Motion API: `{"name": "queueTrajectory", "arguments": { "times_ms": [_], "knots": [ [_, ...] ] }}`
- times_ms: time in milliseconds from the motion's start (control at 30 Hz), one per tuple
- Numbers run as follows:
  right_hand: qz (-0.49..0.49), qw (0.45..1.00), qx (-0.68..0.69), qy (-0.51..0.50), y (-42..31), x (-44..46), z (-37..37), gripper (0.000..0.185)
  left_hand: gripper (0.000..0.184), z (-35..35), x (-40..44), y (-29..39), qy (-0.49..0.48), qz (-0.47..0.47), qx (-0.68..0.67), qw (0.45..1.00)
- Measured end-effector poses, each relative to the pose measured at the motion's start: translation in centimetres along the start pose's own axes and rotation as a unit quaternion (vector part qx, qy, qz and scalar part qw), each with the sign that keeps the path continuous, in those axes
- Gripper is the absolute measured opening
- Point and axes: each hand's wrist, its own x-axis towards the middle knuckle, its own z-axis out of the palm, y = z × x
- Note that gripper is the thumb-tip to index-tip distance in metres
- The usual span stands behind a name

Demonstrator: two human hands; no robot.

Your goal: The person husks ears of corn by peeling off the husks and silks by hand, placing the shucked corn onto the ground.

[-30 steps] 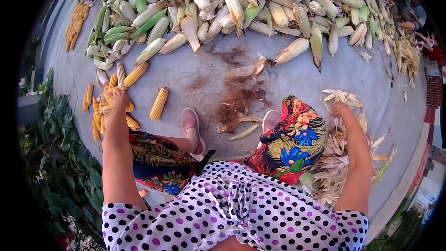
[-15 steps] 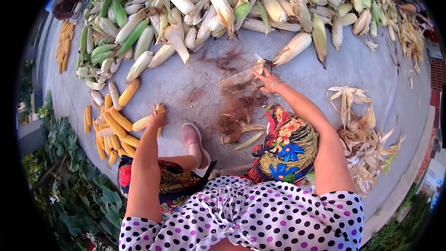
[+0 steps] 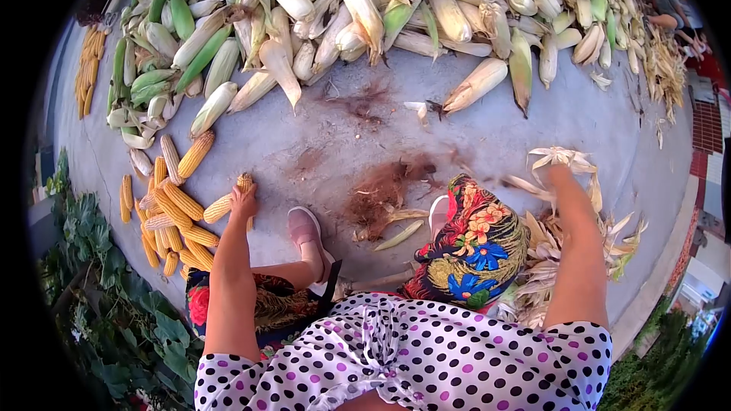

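My left hand [image 3: 244, 202] is closed round a husked yellow ear of corn [image 3: 244, 181], whose tip shows above my fingers. Beside it, several bare yellow ears [image 3: 177, 205] lie heaped on the concrete. Over on the right, my right hand [image 3: 558, 175] is low among dry corn husks [image 3: 563, 155]; its fingers are hidden and blurred. A pale, smeared strip of husk [image 3: 528, 186] shows just left of that hand. Brown corn silk [image 3: 378, 196] and a few husk scraps lie on the ground between my hands.
A large pile of unhusked corn [image 3: 365, 15] spans the far side. More bare ears [image 3: 90, 68] lie at far left. My shoe [image 3: 305, 230] rests near the silk. Leafy plants [image 3: 106, 274] border the left edge. Another person [image 3: 661, 0] is partly visible at upper right.
My right hand has swung from the husk near the middle to the husk pile on the right, and that husk has left its spot. My left hand stays on the ear of corn.
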Motion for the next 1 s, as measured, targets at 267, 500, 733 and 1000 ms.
{"name": "queueTrajectory", "arguments": {
  "times_ms": [267, 500, 733, 1000],
  "knots": [
    [0.007, 0.959, -0.061, 0.276, -8.7, -2.0, -8.9, 0.024, 0.059, -1.6, 2.6, -2.5, 0.01, -0.168, -0.054, 0.984],
    [-0.126, 0.855, -0.032, 0.502, -18.8, 4.0, -12.9, 0.028, 0.07, -3.1, -0.8, -2.1, -0.001, -0.265, -0.173, 0.948],
    [-0.147, 0.86, -0.186, 0.451, -17.9, 4.6, -13.5, 0.032, 0.047, -2.0, 0.0, 2.6, 0.149, -0.077, -0.141, 0.976],
    [-0.238, 0.79, 0.043, 0.563, -17.2, -4.7, -15.6, 0.052, 0.067, -6.7, 2.2, 12.3, 0.19, 0.208, -0.29, 0.914]
  ]
}}
